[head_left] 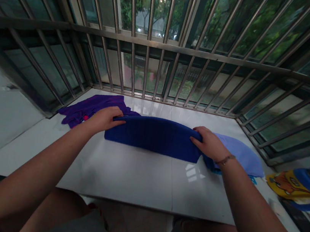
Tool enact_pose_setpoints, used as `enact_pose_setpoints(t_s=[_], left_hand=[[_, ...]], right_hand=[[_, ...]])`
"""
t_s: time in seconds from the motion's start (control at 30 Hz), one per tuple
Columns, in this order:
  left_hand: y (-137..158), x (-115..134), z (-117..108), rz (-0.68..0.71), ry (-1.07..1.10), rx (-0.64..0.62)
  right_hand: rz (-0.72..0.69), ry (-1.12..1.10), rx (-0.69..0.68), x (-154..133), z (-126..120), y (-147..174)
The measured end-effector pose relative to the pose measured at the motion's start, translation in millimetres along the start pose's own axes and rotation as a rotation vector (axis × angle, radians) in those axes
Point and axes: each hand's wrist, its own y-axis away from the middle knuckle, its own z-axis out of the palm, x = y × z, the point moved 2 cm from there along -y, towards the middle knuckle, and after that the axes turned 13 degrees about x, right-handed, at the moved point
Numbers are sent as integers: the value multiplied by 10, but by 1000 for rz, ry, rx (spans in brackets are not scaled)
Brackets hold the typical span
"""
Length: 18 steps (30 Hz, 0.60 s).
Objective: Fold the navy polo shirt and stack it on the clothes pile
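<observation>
A dark blue piece of cloth (153,137), seemingly folded into a long panel, stretches between my two hands above the white tiled ledge. Its upper edge bows slightly upward, and its lower edge hangs at or just over the tiles. My left hand (108,119) pinches the top left corner between thumb and fingers. At the top right corner, my right hand (207,142) grips it the same way. Crumpled purple cloth (95,107) lies behind and beside my left hand. A light blue cloth (240,155) lies beyond my right wrist, with darker blue fabric partly hidden beneath that wrist.
Metal window bars (164,48) close off the back and both sides of the white ledge (129,177). A yellow and blue bag-like item (297,186) with a cartoon picture stands at the right. My legs are below the ledge's front edge.
</observation>
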Motion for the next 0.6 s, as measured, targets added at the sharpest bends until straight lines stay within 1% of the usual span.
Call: enact_pose_setpoints(t_s=[0.03,0.07,0.1,0.13,0.2,0.27,0.33,0.37,0.4,0.47,0.6], left_hand=[[80,80,-94,52,8,66],[194,154,-145,102,17,101],[342,220,-146,144,23,104],[521,274,-97,177,22,82],[946,344,124,205,-3,4],[1398,369,420,192,-76,-64],[1787,380,667,182,-137,-94],[1935,385,742,168,-166,-100],[2045,395,779,158,-184,-103],[2161,431,752,144,-200,-118],[2191,522,521,166,-186,-153]], right_hand=[[-18,-14,57,-34,-112,70],[-29,-20,93,-64,-189,164],[-40,-14,116,-92,-226,283],[-55,3,129,-118,-221,426],[-99,55,131,-163,-92,771],[-135,109,108,-196,143,1163],[-186,149,77,-222,389,1544],[-207,167,73,-231,484,1709],[-218,184,74,-236,552,1849],[-227,212,80,-244,599,2040],[-281,228,99,-298,452,2164]])
